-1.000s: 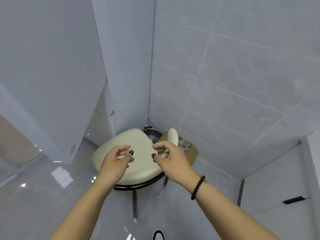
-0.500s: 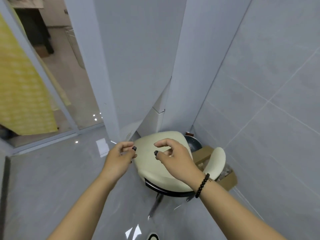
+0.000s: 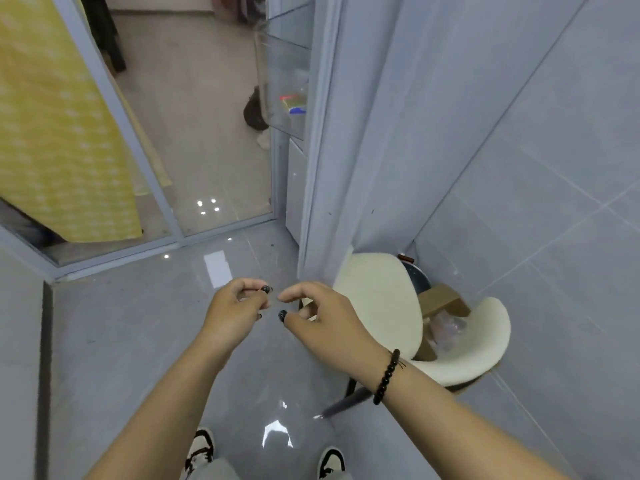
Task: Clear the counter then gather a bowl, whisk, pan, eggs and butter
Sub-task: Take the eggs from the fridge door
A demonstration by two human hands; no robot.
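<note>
Both hands empty, view swung left toward the doorway.
Left hand and right hand loosely curled, holding nothing; cream chair now at right, pan behind it in the corner, untouched; probably leaving.

I see my left hand and right hand raised close together, fingers loosely curled, holding nothing, above the grey floor; a cream chair stands in the corner to the right.
</note>
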